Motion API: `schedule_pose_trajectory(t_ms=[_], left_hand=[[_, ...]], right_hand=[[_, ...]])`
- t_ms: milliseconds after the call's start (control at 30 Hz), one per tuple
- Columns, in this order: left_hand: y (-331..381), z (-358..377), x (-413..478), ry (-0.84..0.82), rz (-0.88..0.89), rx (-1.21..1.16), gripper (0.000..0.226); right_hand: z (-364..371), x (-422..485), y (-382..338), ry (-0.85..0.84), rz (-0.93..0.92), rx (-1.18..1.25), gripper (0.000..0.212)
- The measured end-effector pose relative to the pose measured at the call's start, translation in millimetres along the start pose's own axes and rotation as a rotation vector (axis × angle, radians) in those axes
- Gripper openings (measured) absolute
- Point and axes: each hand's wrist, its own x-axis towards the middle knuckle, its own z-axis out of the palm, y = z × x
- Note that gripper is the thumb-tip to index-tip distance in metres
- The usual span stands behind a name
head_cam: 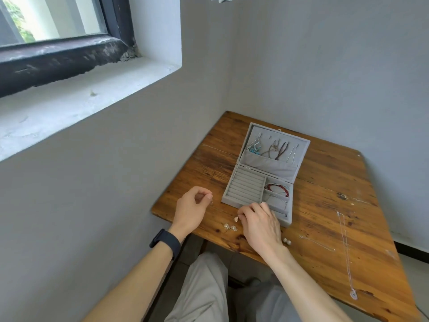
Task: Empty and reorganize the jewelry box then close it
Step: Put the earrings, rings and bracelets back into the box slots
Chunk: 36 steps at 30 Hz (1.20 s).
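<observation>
- The box (230, 203) stands open on the far left part of the table (325, 182), its lid (304, 147) tilted back. It is grey inside and out.
- Several necklaces (279, 148) hang inside the lid, their lower ends tucked into a fabric pocket.
- The base has ring rolls (246, 184) on the left and compartments on the right. A red bracelet (277, 188) lies in the far compartment, and thin pale pieces lie in the nearer ones.
- The left hand (193, 205) is just left of the box, thumb and forefinger pinching a small piece (211, 202) — too small to identify.
- A black band (165, 242) circles the left wrist.
- The right hand (260, 225) is at the box's near wall and covers part of it. Its fingertips pinch the top of a drop earring (236, 219), which is just in front of the box.
- Two flower studs (230, 227) lie on the table just beside the earring, between the hands.
- Two pearl studs (286, 240) lie just right of the right wrist.
- A thin chain (316, 243) lies near them to the right. Further right, a long necklace (346, 252) stretches toward the near edge — its pendant at the near end.
- A window (58, 19) sits high on the left wall.
</observation>
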Motion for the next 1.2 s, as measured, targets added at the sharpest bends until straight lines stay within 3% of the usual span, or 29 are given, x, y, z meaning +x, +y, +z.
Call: schedule_pose_trajectory(t_ms=[167, 300, 500, 667, 1200], left_hand=[[-12.3, 10.6, 5.2, 0.069, -0.052, -0.064, 0.007], [-16.0, 15.7, 10.8, 0.138, -0.017, 0.113, 0.008], [-14.5, 24.0, 9.1, 0.204, 0.036, 0.276, 0.006], [-16.3, 24.9, 7.9, 0.221, 0.046, 0.305, 0.009], [-21.5, 28.5, 7.5, 0.203, 0.067, 0.334, 0.009]], right_hand=[[-19.3, -0.9, 20.5, -0.028, 0.069, 0.284, 0.005], [-33.2, 17.9, 44.5, -0.033, 0.105, 0.402, 0.013], [-41.7, 55.5, 62.5, -0.105, 0.118, 0.392, 0.017], [-29.0, 85.8, 68.3, -0.166, 0.181, 0.344, 0.008], [-22.3, 139.5, 79.8, -0.315, 0.306, 0.134, 0.022]])
